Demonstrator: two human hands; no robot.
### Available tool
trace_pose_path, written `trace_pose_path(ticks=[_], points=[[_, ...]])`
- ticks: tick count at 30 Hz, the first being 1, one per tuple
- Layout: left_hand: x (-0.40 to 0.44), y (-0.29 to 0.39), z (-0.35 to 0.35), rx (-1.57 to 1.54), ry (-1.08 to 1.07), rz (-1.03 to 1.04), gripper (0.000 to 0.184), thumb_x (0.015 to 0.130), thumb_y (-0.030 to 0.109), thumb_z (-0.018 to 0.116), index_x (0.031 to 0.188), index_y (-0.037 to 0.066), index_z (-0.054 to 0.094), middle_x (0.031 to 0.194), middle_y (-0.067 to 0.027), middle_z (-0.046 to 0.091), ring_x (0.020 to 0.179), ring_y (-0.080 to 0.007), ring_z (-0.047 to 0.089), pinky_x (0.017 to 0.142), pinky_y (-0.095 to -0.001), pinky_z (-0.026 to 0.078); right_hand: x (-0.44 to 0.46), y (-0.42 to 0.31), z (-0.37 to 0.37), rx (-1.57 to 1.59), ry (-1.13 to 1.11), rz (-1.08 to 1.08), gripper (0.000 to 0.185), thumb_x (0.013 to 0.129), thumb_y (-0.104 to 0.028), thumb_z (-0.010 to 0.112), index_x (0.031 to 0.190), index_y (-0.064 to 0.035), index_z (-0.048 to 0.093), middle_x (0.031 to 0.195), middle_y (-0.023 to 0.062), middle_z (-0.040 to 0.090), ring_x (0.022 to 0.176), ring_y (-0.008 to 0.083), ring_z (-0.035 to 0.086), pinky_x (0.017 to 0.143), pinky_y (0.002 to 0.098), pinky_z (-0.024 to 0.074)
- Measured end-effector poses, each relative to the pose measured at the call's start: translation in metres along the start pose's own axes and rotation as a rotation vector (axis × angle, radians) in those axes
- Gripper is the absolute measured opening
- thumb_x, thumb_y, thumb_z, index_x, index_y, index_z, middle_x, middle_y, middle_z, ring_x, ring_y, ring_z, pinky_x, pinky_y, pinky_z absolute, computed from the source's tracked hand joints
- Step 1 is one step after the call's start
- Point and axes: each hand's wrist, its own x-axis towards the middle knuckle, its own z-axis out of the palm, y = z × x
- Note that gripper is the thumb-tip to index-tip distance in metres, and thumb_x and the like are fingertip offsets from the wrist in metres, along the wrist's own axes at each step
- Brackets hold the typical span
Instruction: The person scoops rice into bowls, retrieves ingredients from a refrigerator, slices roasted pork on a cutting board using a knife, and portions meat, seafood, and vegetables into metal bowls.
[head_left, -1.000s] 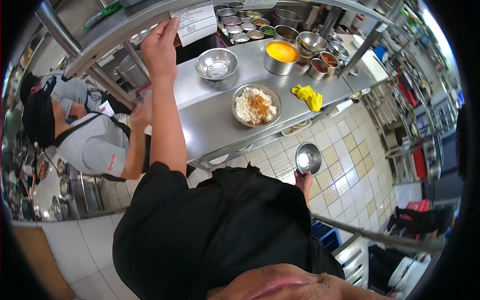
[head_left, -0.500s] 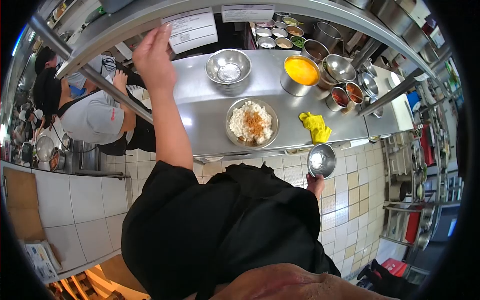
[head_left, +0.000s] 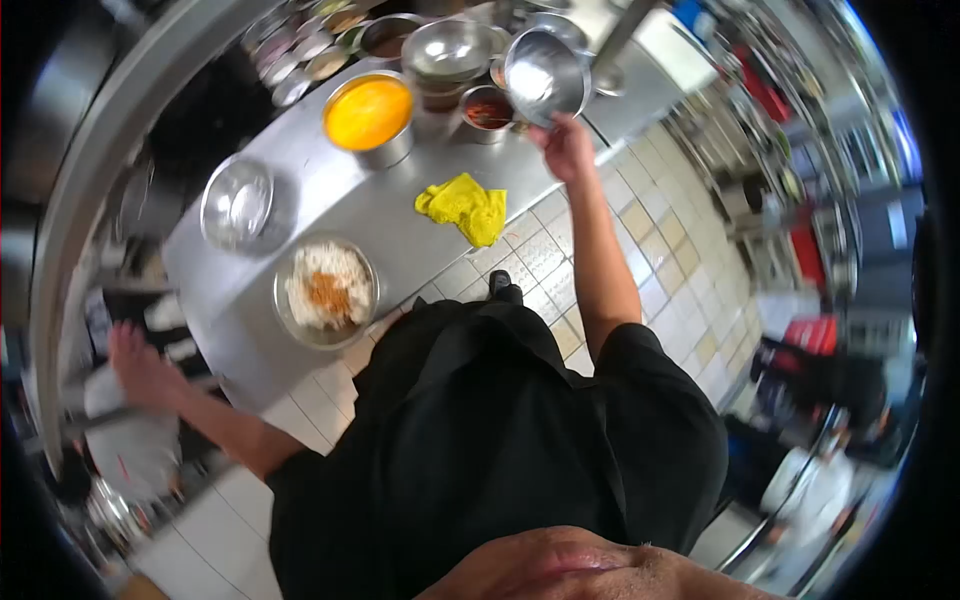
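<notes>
2 hands, well apart: the right hand (head_left: pixel 567 145), near 1 o'clock in the view, grips the edge of 1 metal bowl (head_left: pixel 547 75), its mouth tipped toward the camera; the left hand (head_left: pixel 142 368), at 9 o'clock, is blurred, and I cannot tell whether its fingers hold anything. On 1 steel counter (head_left: pixel 385 225) stand 1 bowl of white food (head_left: pixel 372 300) with brown topping at 9 o'clock, 1 shiny bowl (head_left: pixel 237 205) at 10, 1 pot of orange liquid (head_left: pixel 388 152) at 11, 1 yellow cloth (head_left: pixel 468 210) at 12 and, beyond it, 1 small pot of red food (head_left: pixel 488 133)
</notes>
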Motion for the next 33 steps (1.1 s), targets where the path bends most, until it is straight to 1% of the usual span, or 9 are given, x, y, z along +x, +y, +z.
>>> trace_pose_path(ticks=[1,2,6,12,15,22,23,27,33], points=[[-0.027,-0.041,-0.006,0.139,-0.248,0.427,0.037,0.093,0.017,0.041,0.122,-0.003,0.052,0.121,-0.017,0.057,0.108,-0.026,0.058,0.098,-0.0385,0.044,0.04,-0.013,-0.008,-0.071,-0.104,0.058,0.021,0.09,-0.014,0.05,0.104,0.0013,0.056,0.092,0.0146,0.066,0.079,0.0234,0.065,0.071,0.0317,0.0561],[-0.034,-0.066,-0.022,0.392,-0.307,0.399,0.038,0.092,0.017,0.045,0.123,-0.003,0.051,0.121,-0.0153,0.058,0.109,-0.0266,0.058,0.097,-0.039,0.044,0.077,-0.021,-0.015,0.059,-0.199,-0.04,0.02,0.09,-0.013,0.052,0.102,0.0009,0.057,0.09,0.0158,0.067,0.077,0.0215,0.066,0.068,0.0287,0.0554],[-0.117,-0.094,-0.003,0.231,-0.073,-0.498,0.039,0.087,0.029,0.066,0.117,0.005,0.06,0.104,-0.0027,0.065,0.095,-0.0158,0.061,0.084,-0.0332,0.047,0.248,-0.057,-0.02,0.213,-0.067,0.085,0.034,0.093,-0.011,0.039,0.117,0.0096,0.051,0.113,0.0256,0.059,0.103,0.0348,0.061,0.086,0.0409,0.056],[-0.122,-0.15,0.038,0.422,-0.133,-0.636,0.042,0.086,0.036,0.065,0.114,0.006,0.06,0.102,-0.0041,0.064,0.091,-0.015,0.059,0.077,-0.0329,0.046,0.359,-0.067,-0.062,0.299,0.166,0.094,0.042,0.099,-0.021,0.029,0.133,0.0033,0.032,0.125,0.0238,0.051,0.112,0.0383,0.056,0.093,0.0526,0.0509],[-0.067,-0.223,0.072,0.452,-0.201,-0.531,0.047,0.081,0.043,0.069,0.099,0.0,0.065,0.078,-0.0056,0.059,0.066,-0.0144,0.056,0.054,-0.0276,0.041,0.336,-0.062,-0.059,0.214,0.139,0.047,0.041,0.1,-0.023,0.029,0.132,0.0028,0.031,0.123,0.0237,0.052,0.108,0.0381,0.058,0.09,0.0519,0.0519],[-0.02,-0.309,0.148,-0.08,0.019,-0.899,0.028,0.082,0.02,0.067,0.097,-0.002,0.061,0.079,-0.0144,0.061,0.077,-0.0254,0.066,0.062,-0.0384,0.055,0.059,0.035,-0.008,-0.415,0.018,-0.33,0.013,0.084,-0.016,0.051,0.083,-0.0057,0.059,0.082,0.0072,0.06,0.08,0.0196,0.06,0.071,0.0325,0.0501],[-0.015,-0.319,0.145,-0.113,0.062,-0.918,0.027,0.081,0.016,0.066,0.099,-0.003,0.06,0.079,-0.0157,0.061,0.077,-0.0271,0.067,0.064,-0.0399,0.057,0.031,0.071,-0.021,-0.678,-0.104,-0.36,0.019,0.084,-0.018,0.056,0.095,-0.0036,0.062,0.088,0.0076,0.063,0.084,0.0212,0.062,0.075,0.033,0.0502],[-0.038,-0.252,0.14,0.271,0.17,-0.647,0.027,0.078,0.011,0.062,0.1,-0.006,0.058,0.08,-0.0156,0.063,0.065,-0.0255,0.065,0.059,-0.0374,0.057,-0.063,0.158,-0.004,-1.768,-0.79,-0.66,0.055,0.08,-0.025,0.069,0.129,-0.0091,0.052,0.131,0.0121,0.053,0.13,0.0375,0.038,0.11,0.0493,0.0252],[-0.194,-0.069,0.177,0.221,-0.12,-0.551,0.024,0.078,0.012,0.058,0.098,-0.001,0.059,0.079,-0.0084,0.062,0.062,-0.0177,0.061,0.049,-0.0303,0.051,0.017,0.135,-0.064,-1.664,-0.682,-0.661,0.05,0.085,-0.021,0.06,0.134,-0.0133,0.049,0.136,0.0122,0.049,0.13,0.0351,0.039,0.109,0.0514,0.0257]])
